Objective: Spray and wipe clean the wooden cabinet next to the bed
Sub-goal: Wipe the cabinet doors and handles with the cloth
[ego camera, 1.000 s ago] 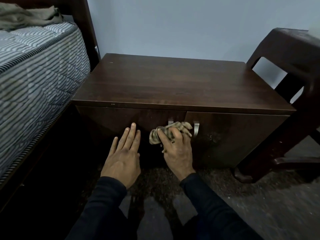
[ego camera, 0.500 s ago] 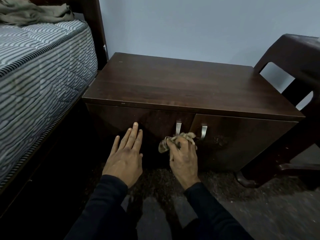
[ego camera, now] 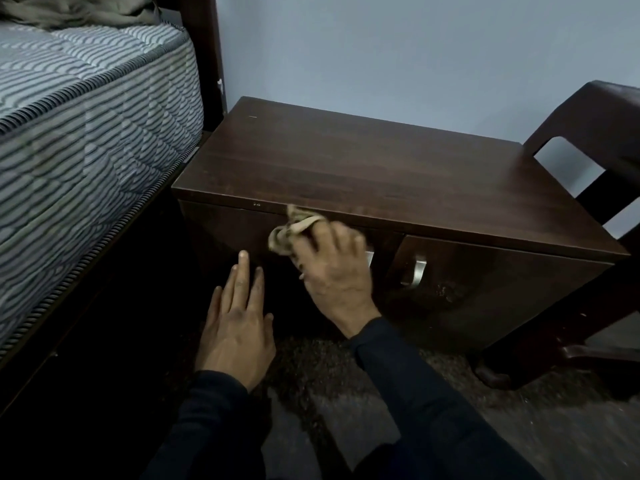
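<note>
The dark wooden cabinet (ego camera: 363,168) stands against the wall, right of the bed, with two front doors and metal handles (ego camera: 417,271). My right hand (ego camera: 332,271) is shut on a crumpled beige cloth (ego camera: 291,230) and presses it against the left door just under the top edge. It hides most of the left handle. My left hand (ego camera: 239,323) lies flat with fingers extended against the lower part of the left door, holding nothing. No spray bottle is in view.
A striped mattress (ego camera: 86,140) on a dark bed frame fills the left side. A dark wooden chair (ego camera: 595,133) stands close to the cabinet's right side. The floor (ego camera: 519,427) in front is grey, with a dark speckled patch near the cabinet.
My right hand has moved the cloth up and to the left, from beside the handles to the top of the left door. The left hand has stayed flat on the door.
</note>
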{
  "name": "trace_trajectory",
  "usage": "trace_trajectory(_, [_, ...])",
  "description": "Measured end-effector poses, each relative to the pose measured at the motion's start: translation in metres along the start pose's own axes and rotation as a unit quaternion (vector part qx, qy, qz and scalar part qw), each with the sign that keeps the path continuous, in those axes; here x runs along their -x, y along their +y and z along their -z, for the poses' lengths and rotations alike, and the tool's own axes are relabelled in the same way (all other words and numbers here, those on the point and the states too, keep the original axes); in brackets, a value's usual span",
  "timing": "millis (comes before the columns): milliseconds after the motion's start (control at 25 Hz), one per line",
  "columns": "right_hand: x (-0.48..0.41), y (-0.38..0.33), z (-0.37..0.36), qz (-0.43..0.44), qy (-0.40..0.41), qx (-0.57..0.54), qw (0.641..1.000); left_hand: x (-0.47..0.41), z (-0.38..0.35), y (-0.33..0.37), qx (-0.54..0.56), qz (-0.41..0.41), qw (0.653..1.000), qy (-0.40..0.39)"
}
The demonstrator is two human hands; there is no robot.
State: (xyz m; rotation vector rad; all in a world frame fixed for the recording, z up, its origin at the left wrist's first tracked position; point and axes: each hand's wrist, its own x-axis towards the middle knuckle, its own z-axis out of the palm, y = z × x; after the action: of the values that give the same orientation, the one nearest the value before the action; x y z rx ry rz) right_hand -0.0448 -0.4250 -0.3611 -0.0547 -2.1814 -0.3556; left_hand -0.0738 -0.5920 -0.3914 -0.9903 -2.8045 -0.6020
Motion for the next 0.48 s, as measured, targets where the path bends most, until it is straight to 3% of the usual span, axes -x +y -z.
trace_trajectory(40, [0.000, 0.001, 0.001, -0.038, 0.023, 0.009, 0.999, -0.002, 0.000, -0.002, 0.000, -0.001, 1.000, 0.007])
trace_trajectory(80, [0.002, -0.001, 0.002, -0.018, 0.013, 0.029, 0.999, -0.003, 0.001, -0.003, -0.002, -0.006, 1.000, 0.010])
trace_trajectory(160, [0.013, 0.002, 0.007, 0.081, -0.050, 0.055, 0.994, -0.004, 0.003, -0.002, -0.013, -0.032, 0.999, 0.003])
trace_trajectory(200, [0.013, 0.009, 0.013, 0.062, -0.045, 0.047, 0.996, -0.005, 0.003, -0.002, -0.018, -0.041, 0.999, 0.000])
trace_trajectory(320, [0.012, 0.026, 0.027, -0.144, 0.033, -0.022, 0.989, -0.004, 0.002, -0.003, -0.025, -0.024, 0.999, -0.002])
trace_trajectory(480, [0.055, 0.010, 0.024, -0.143, -0.025, -0.029, 0.989, -0.002, -0.003, 0.009, -0.032, -0.042, 0.998, -0.015])
